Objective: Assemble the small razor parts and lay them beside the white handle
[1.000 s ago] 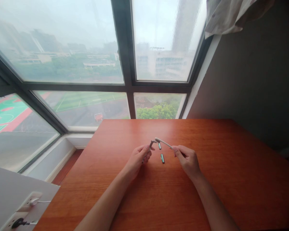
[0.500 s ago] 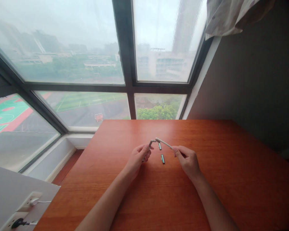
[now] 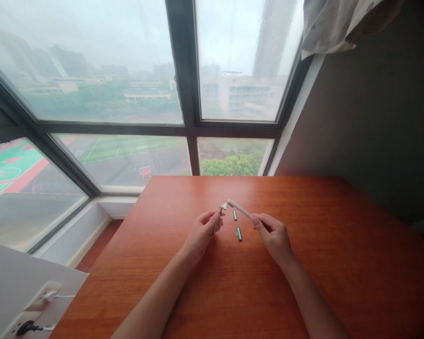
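Window panes point(image 3: 102, 61) in dark frames point(image 3: 187, 84) rise behind a glossy reddish-brown wooden worktop point(image 3: 233, 292). Over it, the person's right hand point(image 3: 275, 233) has a pinching grip on a pale, slender, long-handled brush point(image 3: 240, 210) slanting up leftward, and the left hand point(image 3: 202, 230) has its grip closed round a shiny silver metal razor point(image 3: 221, 210). Their heads sit close; touching or not, I can't tell. Between the hands lie two small, dark oblong cartridges point(image 3: 239, 234) with greenish strips, one beyond the other.

Dark-framed windows point(image 3: 127, 66) fill the far side — hazy daylight behind a reddish wooden table point(image 3: 243, 278) — with a gray wall point(image 3: 367, 113) (deep in shadow) right, floor point(image 3: 101, 245) left.
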Available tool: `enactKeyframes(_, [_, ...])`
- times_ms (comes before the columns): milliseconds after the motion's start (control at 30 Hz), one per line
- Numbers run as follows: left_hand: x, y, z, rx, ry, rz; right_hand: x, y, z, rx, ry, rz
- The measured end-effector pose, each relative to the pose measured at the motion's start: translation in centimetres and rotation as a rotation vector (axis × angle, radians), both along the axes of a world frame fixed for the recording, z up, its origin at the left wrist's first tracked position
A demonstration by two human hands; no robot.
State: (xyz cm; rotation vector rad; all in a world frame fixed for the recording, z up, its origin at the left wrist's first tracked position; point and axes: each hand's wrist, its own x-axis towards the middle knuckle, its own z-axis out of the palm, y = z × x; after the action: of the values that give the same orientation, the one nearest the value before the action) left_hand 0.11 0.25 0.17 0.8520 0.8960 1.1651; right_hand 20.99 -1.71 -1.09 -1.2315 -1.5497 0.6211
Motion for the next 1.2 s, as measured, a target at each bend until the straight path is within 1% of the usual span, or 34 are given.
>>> enactKeyframes(167, [-0.13,0.14,-0.20,-0.010,-0.039,-0.025,-0.29,-0.01,0.08,-0.018,0.015,0.062])
enactKeyframes(333, [-0.12,0.06,-0.33,-0.014,-0.067,-0.071,-0.50,0.16,-0.20,-0.034,0.015,0.052])
enactKeyframes(467, [-0.06,0.09,-0.44,-0.001,-0.068,-0.064,-0.60,0.04,-0.15,-0.030,0.042,0.034])
enactKeyframes(600, [-0.05,0.22,-0.59,0.010,-0.077,-0.046,-0.81,-0.22,0.10,-0.028,0.064,0.080])
enactKeyframes(700, [-0.05,0.22,-0.57,0.007,-0.095,-0.055,-0.95,-0.21,0.06,-0.026,0.037,0.096])
enactKeyframes(967, [-0.03,0.01,-0.26,-0.007,-0.105,-0.082,-0.90,0.09,-0.33,-0.025,0.025,0.031])
enactKeyframes(1200, [0.07,0.01,-0.08,0.009,-0.064,-0.006,-0.79,0.12,-0.53,-0.047,0.041,0.000])
